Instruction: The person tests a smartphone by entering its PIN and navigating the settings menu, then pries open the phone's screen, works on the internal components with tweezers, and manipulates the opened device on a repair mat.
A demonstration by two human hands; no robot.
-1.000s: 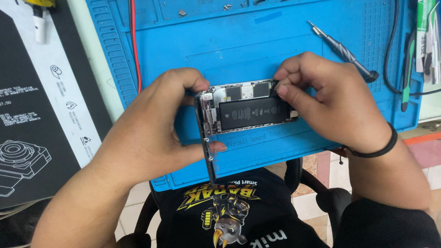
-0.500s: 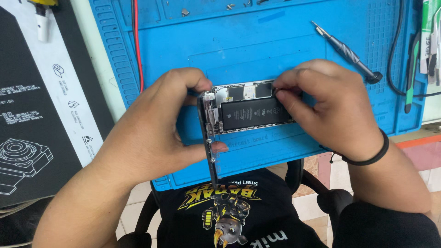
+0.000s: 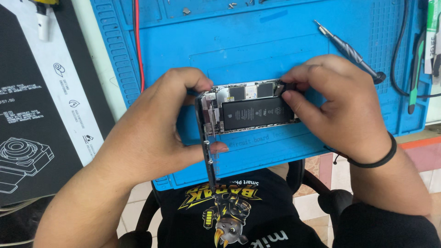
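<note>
Phone (image 3: 250, 110), opened up, sat pinched in the left hand (image 3: 161, 124) while right hand (image 3: 340, 105) fingertips pressed its end; a slip could've strained the hinged screen (image 3: 207, 151).

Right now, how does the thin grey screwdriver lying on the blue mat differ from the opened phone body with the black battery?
The thin grey screwdriver lies free and slanted on the blue mat, touched by nobody; the opened phone body is gripped at both ends, left hand and right hand. The screwdriver is a slim rod; the phone is a wide, flat rectangle with its black battery exposed. Both are over the same mat.
</note>
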